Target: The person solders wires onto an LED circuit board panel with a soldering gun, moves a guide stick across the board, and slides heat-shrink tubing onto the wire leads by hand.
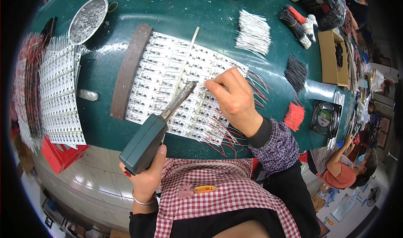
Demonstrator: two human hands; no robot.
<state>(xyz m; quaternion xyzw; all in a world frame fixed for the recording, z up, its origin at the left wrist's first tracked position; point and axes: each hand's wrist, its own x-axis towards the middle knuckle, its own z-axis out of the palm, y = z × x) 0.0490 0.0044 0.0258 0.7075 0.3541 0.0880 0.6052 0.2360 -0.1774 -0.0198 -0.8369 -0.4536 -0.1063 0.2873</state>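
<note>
My left hand (147, 179) is wrapped round the dark green handle of a soldering gun (145, 141). Its dark metal tip lies over a white panel of small circuit boards (161, 65), just left of my right fingertips. My right hand (235, 99) is closed in a pinch above the panel; whatever thin thing it may hold is too small to make out. Red and white wires (222, 133) stick out from the panel's right side. A brown bar (131, 74) lies along the panel's left edge, and a thin pale strip (187, 57) crosses its middle.
Wired panels (61, 91) and an oval dish of metal scraps (89, 19) occupy the left. Rightward lie white wires (253, 33), black wires (296, 73), red wires (294, 116), a fan (326, 118) and a cardboard box (329, 59). Another person (344, 173) works at the far right.
</note>
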